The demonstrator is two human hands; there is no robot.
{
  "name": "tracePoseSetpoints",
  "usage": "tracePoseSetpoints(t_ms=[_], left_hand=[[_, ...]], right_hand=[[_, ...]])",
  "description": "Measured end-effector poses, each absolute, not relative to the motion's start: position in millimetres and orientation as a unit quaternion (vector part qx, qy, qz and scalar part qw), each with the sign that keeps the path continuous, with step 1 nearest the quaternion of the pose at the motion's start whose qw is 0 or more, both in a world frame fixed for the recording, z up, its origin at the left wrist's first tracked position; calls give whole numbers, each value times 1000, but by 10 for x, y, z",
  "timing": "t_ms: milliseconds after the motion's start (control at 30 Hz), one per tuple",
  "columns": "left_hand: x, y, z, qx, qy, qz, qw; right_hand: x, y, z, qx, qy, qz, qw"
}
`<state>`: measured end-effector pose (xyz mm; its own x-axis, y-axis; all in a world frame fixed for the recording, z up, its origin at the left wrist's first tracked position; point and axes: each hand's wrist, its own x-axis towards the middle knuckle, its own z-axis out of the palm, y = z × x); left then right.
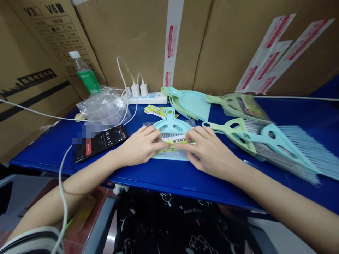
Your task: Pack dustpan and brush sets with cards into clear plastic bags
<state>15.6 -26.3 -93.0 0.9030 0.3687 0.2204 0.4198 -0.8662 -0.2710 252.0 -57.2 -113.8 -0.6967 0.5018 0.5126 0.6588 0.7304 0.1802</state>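
Note:
A light-blue brush-and-dustpan set (pixel 173 124) in a clear plastic bag lies flat before me on the blue table, handle pointing away. A yellow-green and white label (pixel 174 141) crosses the brush bristles. My left hand (pixel 141 146) grips the left side of the pack, fingers curled and the index fingertip on the label. From the right side, my right hand (pixel 212 150) holds it the same way, its index finger also reaching onto the label. The two index fingertips nearly meet. Part of the pack's sides is hidden under my fingers.
Green and blue brushes (pixel 280 146) lie to the right. Behind are stacked dustpans (pixel 194 102), a bagged green set (pixel 238 106), a loose label (pixel 156 110) and a power strip (pixel 153 98). Crumpled plastic bags (pixel 102 106), a bottle (pixel 88 80) and a phone (pixel 107 141) stand left.

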Motion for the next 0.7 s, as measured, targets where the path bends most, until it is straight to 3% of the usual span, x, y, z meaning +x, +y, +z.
tracePoseSetpoints(t_ms=[267,700], left_hand=[[173,-244,-920,-965,-191,-55,174],[169,-242,-896,-964,-196,-43,177]], right_hand=[[2513,-560,-1131,-322,-908,-195,183],[2528,-556,-1132,-325,-913,-153,196]])
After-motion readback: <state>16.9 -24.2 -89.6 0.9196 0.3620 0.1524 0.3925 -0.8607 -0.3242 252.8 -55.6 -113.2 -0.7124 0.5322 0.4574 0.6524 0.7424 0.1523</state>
